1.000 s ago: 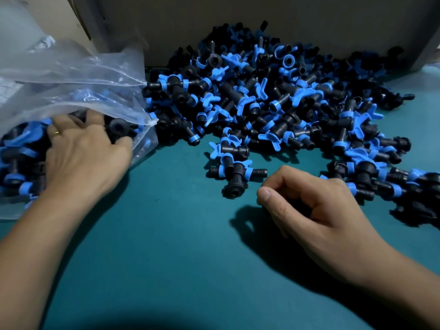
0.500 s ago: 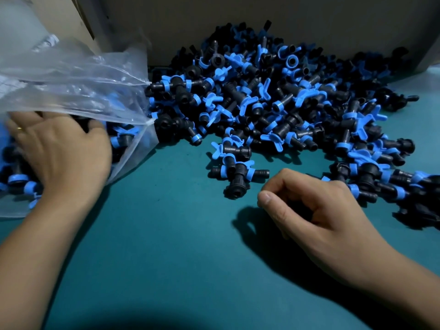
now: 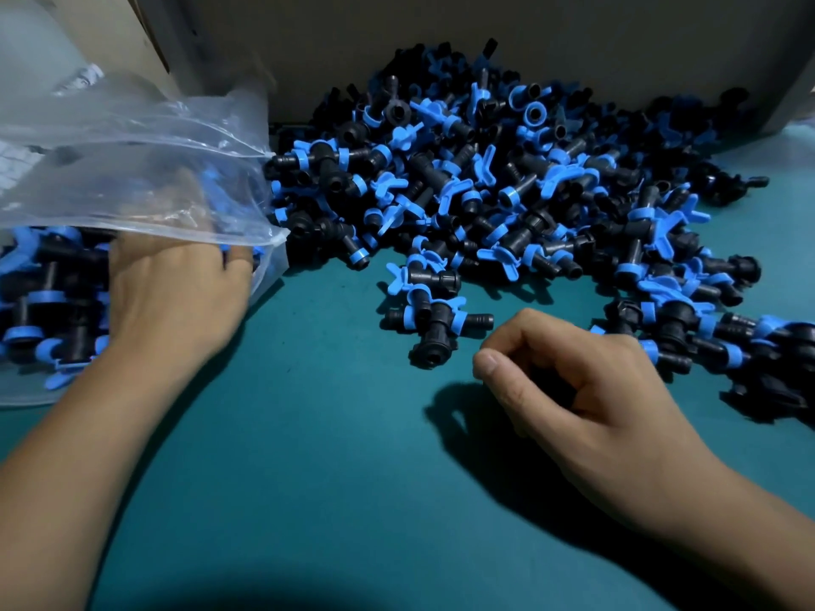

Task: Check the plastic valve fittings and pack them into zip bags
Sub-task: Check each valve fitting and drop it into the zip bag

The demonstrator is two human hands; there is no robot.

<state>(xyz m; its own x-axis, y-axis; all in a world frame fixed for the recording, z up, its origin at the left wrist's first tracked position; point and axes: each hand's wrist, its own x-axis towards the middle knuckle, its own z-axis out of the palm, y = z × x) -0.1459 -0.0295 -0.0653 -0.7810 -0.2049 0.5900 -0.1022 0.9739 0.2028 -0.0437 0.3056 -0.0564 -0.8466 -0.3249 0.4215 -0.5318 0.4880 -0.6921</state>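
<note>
A big heap of black plastic valve fittings with blue handles [image 3: 494,187] lies on the teal table [image 3: 317,456], against a grey wall. At the left a clear zip bag [image 3: 132,169] lies on its side, partly filled with the same fittings [image 3: 48,293]. My left hand [image 3: 172,293] reaches into the bag's mouth and rests flat on the fittings there. Its fingertips are under the plastic film. My right hand [image 3: 586,390] rests on the table, fingers loosely curled, just right of one loose fitting [image 3: 434,324]. I see nothing held in it.
A grey wall or box side [image 3: 529,41] closes off the back behind the heap. More fittings [image 3: 749,346] stretch along the right edge. More clear plastic lies at the far left behind the bag.
My left hand slid deeper left into the bag, then came back right toward its mouth. My right hand has stayed in place.
</note>
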